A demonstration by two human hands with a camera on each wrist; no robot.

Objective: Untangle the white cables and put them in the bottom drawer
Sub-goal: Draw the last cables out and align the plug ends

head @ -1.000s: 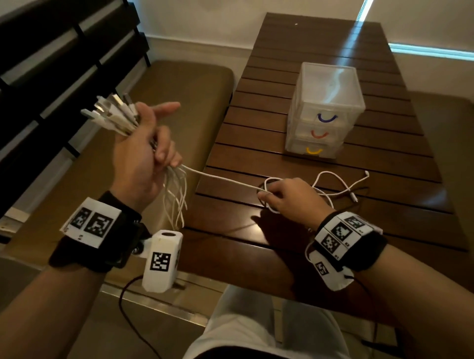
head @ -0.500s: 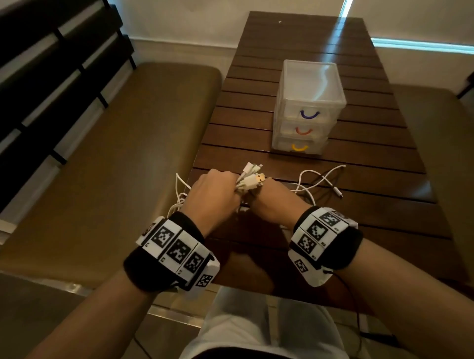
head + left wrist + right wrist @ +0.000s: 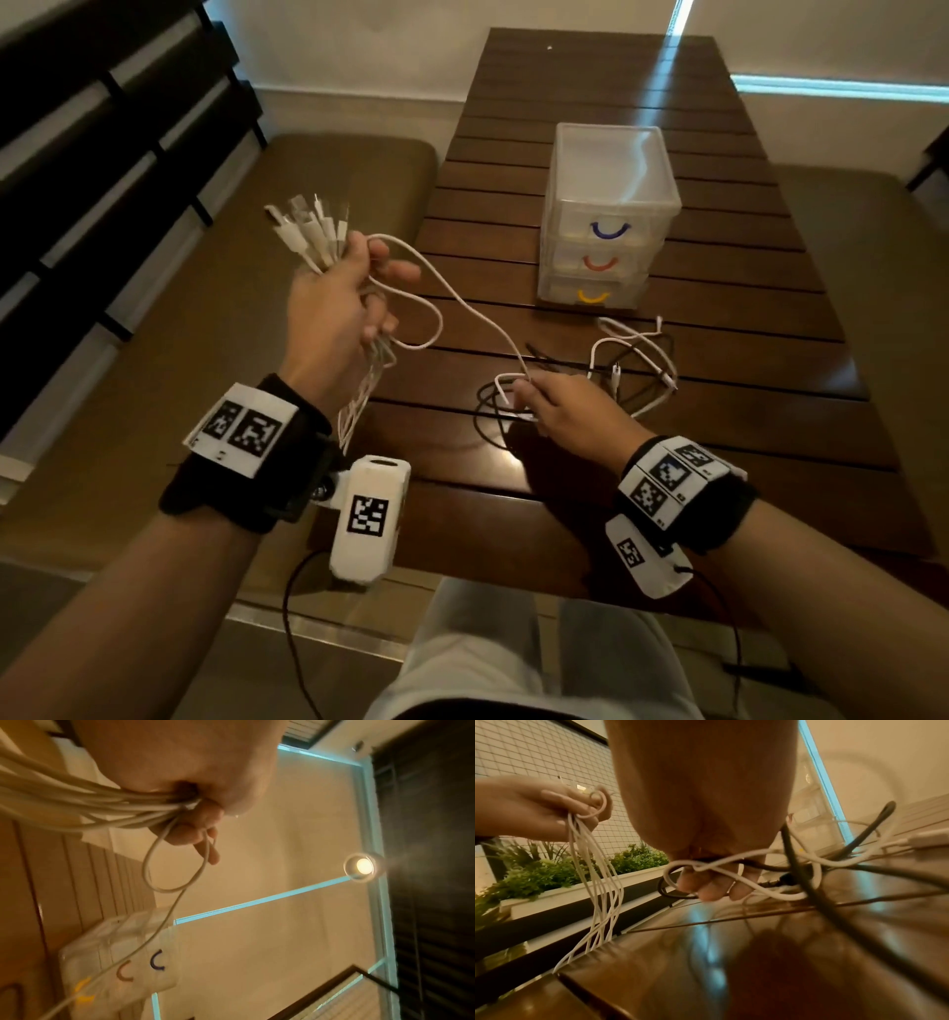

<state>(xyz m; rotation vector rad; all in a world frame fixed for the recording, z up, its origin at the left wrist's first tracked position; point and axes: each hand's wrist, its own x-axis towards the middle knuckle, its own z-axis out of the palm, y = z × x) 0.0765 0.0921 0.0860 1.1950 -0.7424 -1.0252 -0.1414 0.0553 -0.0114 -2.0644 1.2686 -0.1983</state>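
Left hand [image 3: 334, 313] is raised beside the tabletop [image 3: 719, 421], its fingers [image 3: 195, 833] curled round a bundle of white cables [image 3: 313, 236]; the connector ends fan out above the fist and the cords hang below it toward the bench seat [image 3: 215, 267]. One white cable [image 3: 462, 298] loops over the left index finger and runs down to the right hand [image 3: 570, 411]. Right hand rests low on the tabletop, fingers [image 3: 706, 888] curled and pinching this cable among a loose tangle. Tangle [image 3: 631, 360] consists of further white cable loops crossed with black cables [image 3: 488, 416], lying on the tabletop just beyond the right hand. Drawer unit [image 3: 606, 216], clear plastic with three drawers, stands upright on the tabletop beyond the tangle and apart from it. Handles are blue at the top, red in the middle and yellow at the bottom. Bottom drawer [image 3: 590, 293] is closed. Planter with green foliage [image 3: 552, 868] appears in the right wrist view.
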